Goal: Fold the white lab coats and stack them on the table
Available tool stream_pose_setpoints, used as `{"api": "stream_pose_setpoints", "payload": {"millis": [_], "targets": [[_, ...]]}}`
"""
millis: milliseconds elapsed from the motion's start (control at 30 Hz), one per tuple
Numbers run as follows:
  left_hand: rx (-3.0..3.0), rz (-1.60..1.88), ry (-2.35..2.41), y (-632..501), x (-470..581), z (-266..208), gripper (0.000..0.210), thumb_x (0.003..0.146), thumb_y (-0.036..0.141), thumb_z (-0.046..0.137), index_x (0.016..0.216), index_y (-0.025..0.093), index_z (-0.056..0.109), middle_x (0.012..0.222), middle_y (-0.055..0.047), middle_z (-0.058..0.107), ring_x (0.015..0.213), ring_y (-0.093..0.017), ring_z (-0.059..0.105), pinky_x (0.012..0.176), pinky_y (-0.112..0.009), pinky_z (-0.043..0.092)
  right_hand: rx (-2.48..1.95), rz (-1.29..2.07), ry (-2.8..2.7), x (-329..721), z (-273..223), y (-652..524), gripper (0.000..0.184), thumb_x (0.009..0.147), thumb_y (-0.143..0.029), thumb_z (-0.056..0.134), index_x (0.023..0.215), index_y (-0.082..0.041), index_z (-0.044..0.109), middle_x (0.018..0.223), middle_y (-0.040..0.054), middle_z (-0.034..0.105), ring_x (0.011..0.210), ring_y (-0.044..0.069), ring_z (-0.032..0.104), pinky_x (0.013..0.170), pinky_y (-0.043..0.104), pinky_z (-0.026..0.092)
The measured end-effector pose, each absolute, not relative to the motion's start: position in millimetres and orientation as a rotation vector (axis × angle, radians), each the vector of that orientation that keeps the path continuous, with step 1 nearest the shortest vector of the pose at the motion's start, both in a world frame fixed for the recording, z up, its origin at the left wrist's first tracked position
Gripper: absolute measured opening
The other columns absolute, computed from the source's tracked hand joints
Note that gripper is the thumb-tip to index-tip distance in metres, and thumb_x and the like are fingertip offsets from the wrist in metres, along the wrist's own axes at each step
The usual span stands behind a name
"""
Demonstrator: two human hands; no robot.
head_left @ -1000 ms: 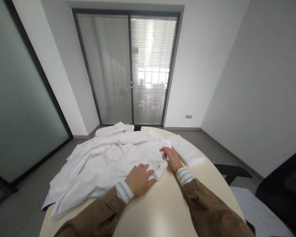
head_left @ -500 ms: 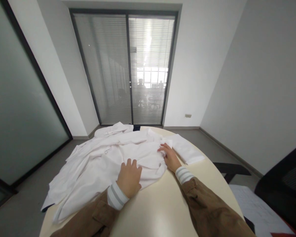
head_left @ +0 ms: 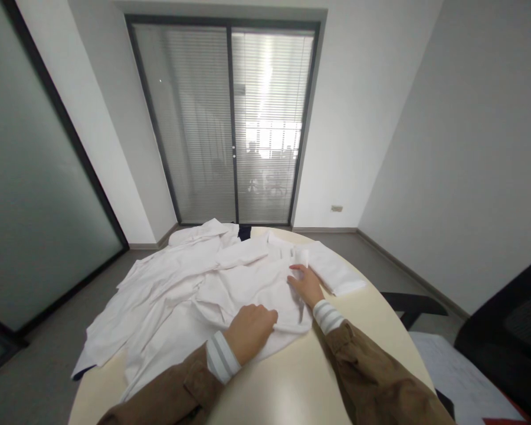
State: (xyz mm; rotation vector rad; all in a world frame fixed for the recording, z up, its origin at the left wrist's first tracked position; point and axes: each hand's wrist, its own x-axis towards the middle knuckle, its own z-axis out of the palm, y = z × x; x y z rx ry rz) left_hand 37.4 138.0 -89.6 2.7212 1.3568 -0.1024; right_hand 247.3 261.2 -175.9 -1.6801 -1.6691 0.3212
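A rumpled white shirt (head_left: 243, 289) lies spread over the near and middle part of the round table. My left hand (head_left: 251, 332) is closed on its near edge, knuckles up, with the fingertips hidden in the cloth. At the right end of the shirt is my right hand (head_left: 306, 285), its thumb and forefinger apart and resting on the fabric. Just beyond that hand, a flat folded white cloth (head_left: 336, 268) lies by the table's right edge. More white fabric (head_left: 159, 274) is heaped on the left, and I cannot tell whether it is a separate garment.
The cream round table (head_left: 292, 383) has a curved edge. A dark cloth piece (head_left: 244, 232) shows at the far side. On the right stand a black chair (head_left: 508, 330) and papers (head_left: 464, 372). A glass door with blinds (head_left: 265, 130) is ahead.
My left hand has moved right and closed on the cloth. The shirt's near part has shifted right and towards me. My right hand has moved slightly, its fingers lower.
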Motion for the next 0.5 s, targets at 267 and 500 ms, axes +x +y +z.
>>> {"api": "stream_pose_setpoints", "payload": {"millis": [267,500], "targets": [[2.795,-0.038,1.269,126.7,27.8,-77.8,0.046,0.08,0.034,0.074,0.121,0.019,0.061,0.13,-0.013,0.062,0.118,-0.032,0.058,0.098,-0.046,0.048,-1.601,0.056,-1.844,249.9,-174.5,264.0,0.077,0.082,-0.01,0.041,0.157,-0.011,0.022,0.139,0.0193,0.052,0.13,0.026,0.049,0.109,0.039,0.039],[2.62,-0.368,1.627,131.8,-0.7,-53.2,0.023,0.077,0.025,0.071,0.097,0.013,0.072,0.099,-0.018,0.072,0.095,-0.035,0.069,0.079,-0.046,0.055,-1.831,0.159,-1.757,253.5,-156.7,255.6,0.078,0.086,-0.024,0.049,0.157,-0.019,0.02,0.131,0.0208,0.055,0.109,0.031,0.063,0.094,0.041,0.046]]}}
